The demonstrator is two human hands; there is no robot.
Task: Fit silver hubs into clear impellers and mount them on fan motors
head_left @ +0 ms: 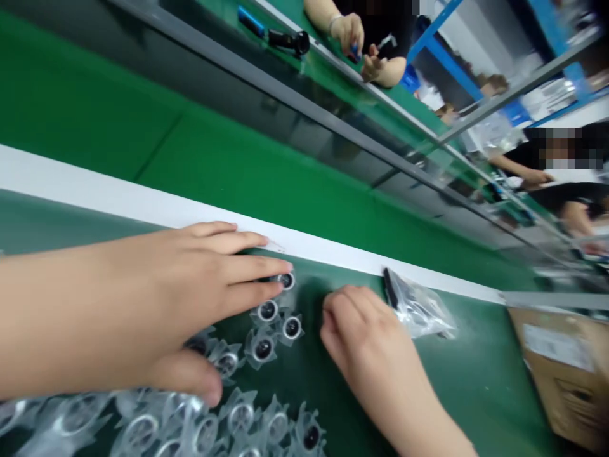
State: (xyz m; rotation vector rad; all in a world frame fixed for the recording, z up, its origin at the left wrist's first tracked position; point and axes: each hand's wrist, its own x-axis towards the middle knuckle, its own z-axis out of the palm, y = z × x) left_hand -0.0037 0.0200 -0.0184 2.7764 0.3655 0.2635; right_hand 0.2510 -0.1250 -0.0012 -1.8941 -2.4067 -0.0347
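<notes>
- Hands well apart over a green table: left hand spread wide, fingers across a cluster of round parts, holding nothing clearly; right hand narrow, fingers bunched just beside the cluster, with any grip impossible to tell.
- Round black-and-silver parts in clear finned plastic casings scattered under and below the left hand, a denser pile along the lower edge of view.
- Probably light and fairly stiff at the centre, with thin, slick, flexible fins; best taken by the round body, not the fins.
- Clear plastic bag with black contents, just past the right hand.
- White strip along the far table edge, close to the left fingertips.
- Cardboard box with a white label, off to the right.
- Co-worker's hands across a glass-and-metal divider, near a blue item.
</notes>
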